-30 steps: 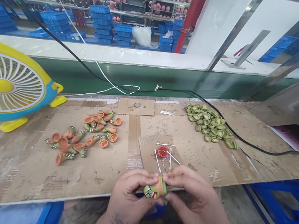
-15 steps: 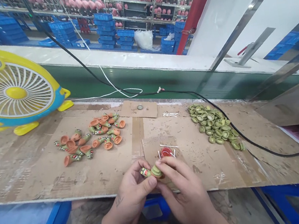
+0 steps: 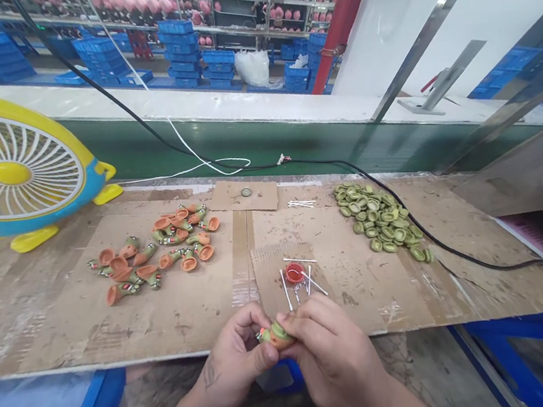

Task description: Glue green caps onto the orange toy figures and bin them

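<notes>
The left hand and the right hand are close together, and their fingers pinch a small green and orange figure just above the front edge of the cardboard sheet. Near the hands, a small red cap sits on the cardboard and holds a red liquid, with cotton swabs around it. Further on lie orange and green figures and a heap of green caps. Far behind, blue crates stand in stacks.
</notes>
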